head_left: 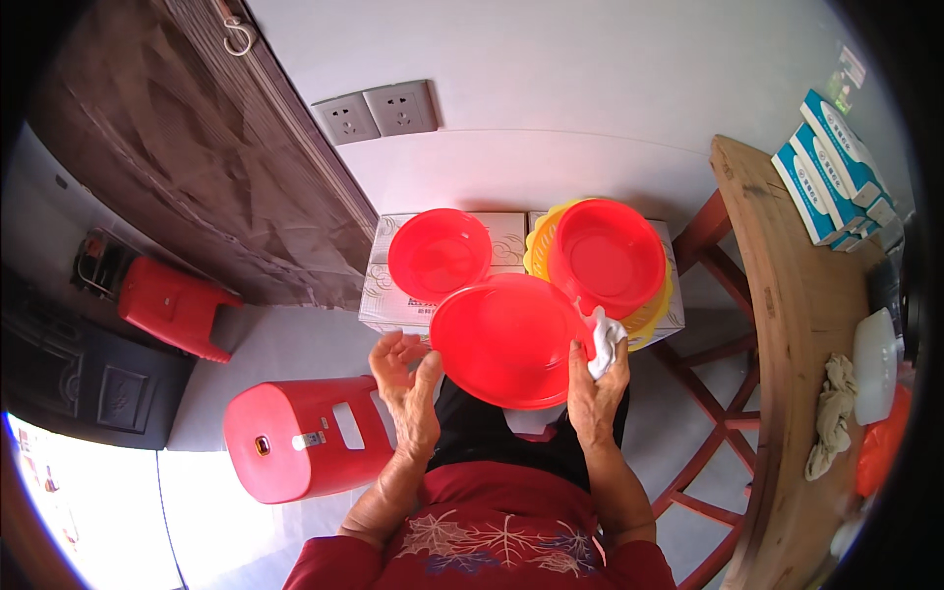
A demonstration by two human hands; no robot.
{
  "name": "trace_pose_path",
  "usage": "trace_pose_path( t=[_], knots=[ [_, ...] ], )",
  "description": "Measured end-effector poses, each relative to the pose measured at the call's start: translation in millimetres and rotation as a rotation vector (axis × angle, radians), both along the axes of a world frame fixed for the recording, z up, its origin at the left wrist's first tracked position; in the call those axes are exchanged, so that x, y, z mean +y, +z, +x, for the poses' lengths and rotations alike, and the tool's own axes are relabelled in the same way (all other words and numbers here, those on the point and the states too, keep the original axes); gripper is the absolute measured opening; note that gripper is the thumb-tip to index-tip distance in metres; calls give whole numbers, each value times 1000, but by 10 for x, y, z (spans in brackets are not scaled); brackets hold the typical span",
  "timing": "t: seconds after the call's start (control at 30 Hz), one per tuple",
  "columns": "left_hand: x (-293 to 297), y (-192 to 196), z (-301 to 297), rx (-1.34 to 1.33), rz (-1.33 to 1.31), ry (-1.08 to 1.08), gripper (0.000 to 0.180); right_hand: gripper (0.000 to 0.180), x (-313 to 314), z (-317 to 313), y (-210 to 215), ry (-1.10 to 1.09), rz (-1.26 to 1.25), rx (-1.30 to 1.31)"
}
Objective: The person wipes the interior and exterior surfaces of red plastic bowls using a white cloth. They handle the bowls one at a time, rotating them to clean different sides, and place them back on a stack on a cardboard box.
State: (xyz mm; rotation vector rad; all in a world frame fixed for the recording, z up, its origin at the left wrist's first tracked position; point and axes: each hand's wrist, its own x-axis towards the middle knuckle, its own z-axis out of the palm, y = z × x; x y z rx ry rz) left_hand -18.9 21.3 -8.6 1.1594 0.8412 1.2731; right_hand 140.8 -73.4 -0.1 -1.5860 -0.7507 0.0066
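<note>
- Your left hand (406, 379) is sitting open at the left rim of the big red basin (506, 339), fingers spread, thumb up against the basin's edge, steadying rather than clamping it.
- Your right hand (593, 388) is closing around a bunched white cloth (606, 339) and pressing it against the basin's right rim.
- The big red basin is sitting between both hands, over your lap, tilted so its inside is facing up toward you, right in front of the cardboard boxes (393, 295).
- Behind it, a smaller red basin (440, 253) is resting on the left box, just touching or overlapping the big one's upper left edge; cannot tell which.
- Another red basin (607, 258) is nesting in a yellow basket (649, 320) on the right box, close by the cloth.
- A red plastic stool (300, 438) is lying beside your left forearm on the floor; a second red stool (177, 307) is standing farther left near the dark wooden door (197, 167).
- Two wall sockets (377, 111) are showing on the white wall above the boxes.
- To your right, a wooden surface (787, 324) with red legs is carrying blue and white boxes (831, 162), a crumpled beige rag (831, 413), a white container (873, 364) and something orange (880, 442) at the edge.
- You are wearing a red top (492, 541) with a leaf pattern and dark trousers (482, 433).
</note>
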Motion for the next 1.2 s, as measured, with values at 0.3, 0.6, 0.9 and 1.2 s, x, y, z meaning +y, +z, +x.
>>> trace_pose_path(
  t=[0.3, 0.6, 0.9, 1.2],
  knots=[
    [-157, -447, 74, -342, -492, -63, 30, 45, 49, -151, -99, 101, 154, 339],
    [-162, -380, 57, 466, 102, -53, 44, 41, 128, -15, 353, 38, -487, -1132],
    [-232, -87, 333, -357, -514, -101, 43, 47, 58, -333, 75, 333, -615, -816],
    [-190, -125, 149, -117, -386, -197, 51, 29, 1, -105, 346, 236, -728, -1011]
  ],
)
